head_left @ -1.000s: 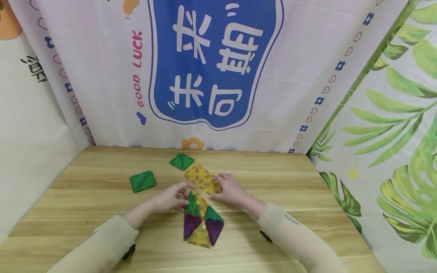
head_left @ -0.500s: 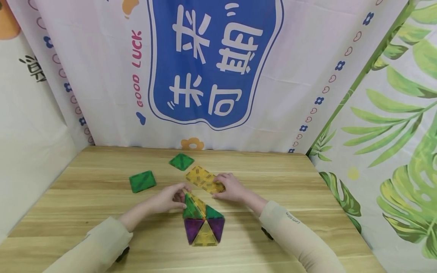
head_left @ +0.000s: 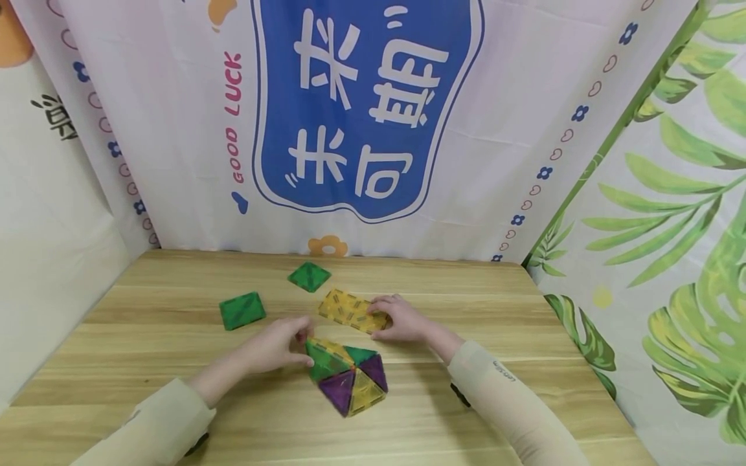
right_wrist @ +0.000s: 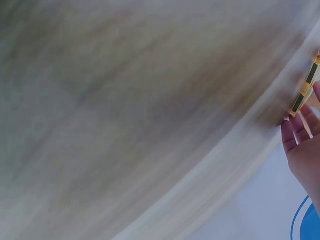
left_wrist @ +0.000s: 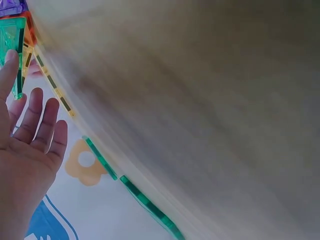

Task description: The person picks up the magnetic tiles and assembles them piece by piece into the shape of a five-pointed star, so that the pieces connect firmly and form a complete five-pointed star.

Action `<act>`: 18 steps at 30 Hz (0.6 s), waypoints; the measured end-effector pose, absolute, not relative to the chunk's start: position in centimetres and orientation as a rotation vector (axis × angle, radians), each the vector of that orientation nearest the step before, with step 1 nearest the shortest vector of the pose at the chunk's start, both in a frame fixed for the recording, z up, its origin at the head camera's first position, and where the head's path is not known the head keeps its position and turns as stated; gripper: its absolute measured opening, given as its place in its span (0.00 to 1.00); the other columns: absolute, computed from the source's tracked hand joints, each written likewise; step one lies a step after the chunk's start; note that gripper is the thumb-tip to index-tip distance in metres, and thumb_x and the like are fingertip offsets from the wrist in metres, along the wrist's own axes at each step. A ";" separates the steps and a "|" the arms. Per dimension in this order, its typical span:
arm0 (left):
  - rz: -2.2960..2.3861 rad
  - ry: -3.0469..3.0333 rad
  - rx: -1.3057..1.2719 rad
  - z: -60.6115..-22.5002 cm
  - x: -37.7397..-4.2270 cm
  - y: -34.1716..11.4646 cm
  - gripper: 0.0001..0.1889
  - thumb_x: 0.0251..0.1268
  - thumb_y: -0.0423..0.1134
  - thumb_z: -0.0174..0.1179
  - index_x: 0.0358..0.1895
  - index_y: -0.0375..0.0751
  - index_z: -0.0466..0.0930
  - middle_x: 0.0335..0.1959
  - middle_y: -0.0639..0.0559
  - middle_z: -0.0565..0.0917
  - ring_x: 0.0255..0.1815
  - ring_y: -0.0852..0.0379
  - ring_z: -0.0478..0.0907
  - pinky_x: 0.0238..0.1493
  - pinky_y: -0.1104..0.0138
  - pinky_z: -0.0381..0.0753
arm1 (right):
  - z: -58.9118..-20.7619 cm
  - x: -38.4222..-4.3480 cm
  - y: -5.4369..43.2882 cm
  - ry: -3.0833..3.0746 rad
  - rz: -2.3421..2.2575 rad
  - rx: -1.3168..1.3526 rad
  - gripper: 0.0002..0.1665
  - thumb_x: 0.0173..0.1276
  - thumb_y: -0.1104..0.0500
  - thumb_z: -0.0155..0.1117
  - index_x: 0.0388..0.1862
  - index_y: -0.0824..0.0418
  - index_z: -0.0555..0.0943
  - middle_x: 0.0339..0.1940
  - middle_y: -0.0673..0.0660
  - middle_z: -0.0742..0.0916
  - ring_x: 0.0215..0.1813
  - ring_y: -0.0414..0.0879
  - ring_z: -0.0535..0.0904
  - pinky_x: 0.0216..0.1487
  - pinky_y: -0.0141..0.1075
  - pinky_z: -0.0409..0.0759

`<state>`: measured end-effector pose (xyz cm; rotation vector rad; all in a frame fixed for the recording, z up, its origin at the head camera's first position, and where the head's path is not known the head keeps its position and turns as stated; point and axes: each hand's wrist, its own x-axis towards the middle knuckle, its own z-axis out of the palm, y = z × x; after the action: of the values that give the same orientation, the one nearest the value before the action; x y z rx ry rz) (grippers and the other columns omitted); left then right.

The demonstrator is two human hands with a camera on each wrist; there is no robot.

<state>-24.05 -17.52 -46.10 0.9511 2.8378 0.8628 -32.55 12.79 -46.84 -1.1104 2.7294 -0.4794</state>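
Near the middle of the table, a domed shape of joined triangular magnetic tiles in green, purple and yellow (head_left: 352, 378) sits on the wood. My left hand (head_left: 280, 348) pinches its green tile (head_left: 320, 364) at the left side; in the left wrist view the thumb lies on that green tile (left_wrist: 11, 37), with the other fingers extended below. Just beyond, my right hand (head_left: 402, 318) grips the right end of a flat strip of yellow magnetic tiles (head_left: 346, 309), thumb at the near edge and fingers over the far one. In the right wrist view, fingertips meet the strip's edge (right_wrist: 305, 87).
Two flat green pieces lie farther off: a rectangle (head_left: 241, 310) on the left and a diamond (head_left: 309, 277) near the back. The wooden table (head_left: 495, 401) ends at a printed cloth (head_left: 192, 162) behind, with a leaf-patterned cloth (head_left: 670, 213) at the right.
The domed tile shape has turned counter-clockwise, its front swinging right, as my left hand drew back leftward. My right hand has shifted right with the yellow strip, which now lies more level across the table.
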 end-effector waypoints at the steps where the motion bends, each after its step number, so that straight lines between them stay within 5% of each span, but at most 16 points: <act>1: 0.852 2.847 0.940 -46.1 -23.9 -17.5 0.21 0.43 0.50 0.74 0.36 0.52 0.71 0.31 0.64 0.75 0.36 0.61 0.75 0.38 0.67 0.78 | -46.9 -32.7 12.8 2.725 -0.475 -1.113 0.32 0.60 0.44 0.67 0.62 0.52 0.73 0.69 0.56 0.70 0.70 0.53 0.62 0.74 0.51 0.49; 8: 0.785 2.895 0.945 -45.7 -22.7 -17.0 0.21 0.40 0.53 0.74 0.29 0.52 0.70 0.31 0.63 0.75 0.34 0.62 0.72 0.35 0.70 0.76 | -46.9 -33.2 13.1 2.689 -0.494 -1.188 0.30 0.61 0.48 0.67 0.61 0.54 0.74 0.70 0.58 0.69 0.71 0.53 0.61 0.75 0.51 0.46; 18: 0.721 2.921 1.046 -44.9 -21.0 -16.2 0.20 0.43 0.55 0.73 0.24 0.52 0.69 0.25 0.64 0.72 0.28 0.65 0.66 0.29 0.72 0.69 | -46.8 -33.6 13.2 2.653 -0.514 -1.242 0.28 0.62 0.53 0.66 0.61 0.57 0.74 0.71 0.58 0.68 0.69 0.55 0.63 0.70 0.49 0.61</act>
<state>-21.03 -16.20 -44.89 1.0462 2.9212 0.7207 -33.62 13.18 -46.75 -1.2416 2.6533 -0.5140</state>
